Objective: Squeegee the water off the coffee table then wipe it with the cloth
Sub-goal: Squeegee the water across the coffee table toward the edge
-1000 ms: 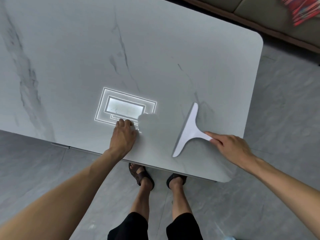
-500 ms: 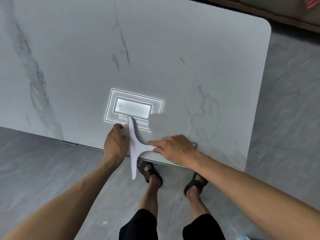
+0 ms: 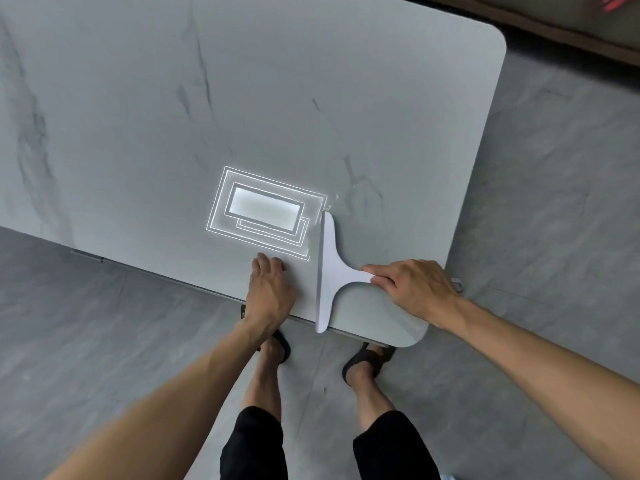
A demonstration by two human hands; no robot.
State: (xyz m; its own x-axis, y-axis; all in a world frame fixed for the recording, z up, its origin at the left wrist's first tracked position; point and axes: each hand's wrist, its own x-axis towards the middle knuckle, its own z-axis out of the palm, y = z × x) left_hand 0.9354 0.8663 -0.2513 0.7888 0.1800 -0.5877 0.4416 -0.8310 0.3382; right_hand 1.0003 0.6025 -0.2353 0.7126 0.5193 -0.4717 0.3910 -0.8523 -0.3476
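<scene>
While the right hand [image 3: 414, 289] grips the handle of the squeegee [image 3: 327, 271], blade overhanging the coffee table's [image 3: 138, 98] near edge, left hand [image 3: 270, 292] flat and unclenched beside it, the tool looks light and stiff.

Grey stone-look tiles cover the floor [image 3: 554, 188], with faint veining and thin grout lines, one running off to the right. The floor [image 3: 62, 323] shows again on the near side, the same dull grey under soft, even light. At the top right a dark wooden base [image 3: 568, 36] of some low furniture runs at a slant along the edge of view, with a muted cushion above it. Something red and blurred [image 3: 623, 5] sits in the far corner there.
</scene>
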